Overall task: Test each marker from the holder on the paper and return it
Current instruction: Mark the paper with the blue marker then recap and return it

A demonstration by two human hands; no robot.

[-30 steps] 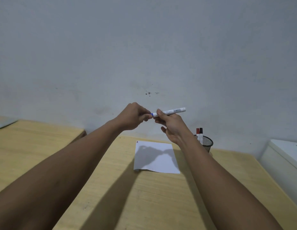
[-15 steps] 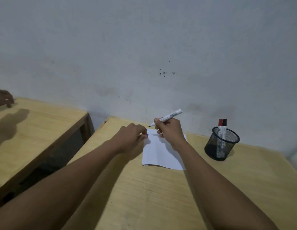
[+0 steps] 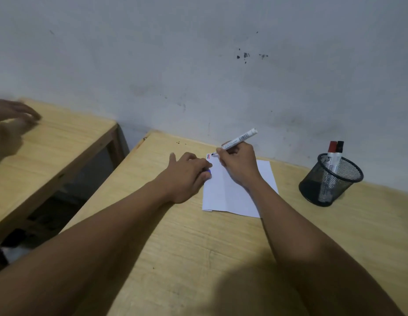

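Observation:
A white sheet of paper (image 3: 230, 192) lies on the wooden table (image 3: 198, 247), with short red and dark strokes at its top left corner. My right hand (image 3: 238, 164) grips an uncapped white marker (image 3: 240, 138), its tip touching the paper by those strokes. My left hand (image 3: 189, 176) rests on the paper's left edge, closed around the marker's blue cap (image 3: 208, 172), which just peeks out. A black mesh holder (image 3: 330, 181) stands to the right of the paper, holding a red-capped marker (image 3: 332, 148) and a black-capped marker (image 3: 340, 147).
A second wooden table (image 3: 50, 151) stands to the left across a gap, with another person's hand (image 3: 13, 110) moving over it. A grey wall rises directly behind both tables.
My left hand pulled the cap off the marker in the air. Both hands then came down to the paper, and the marker tip now touches its top left corner.

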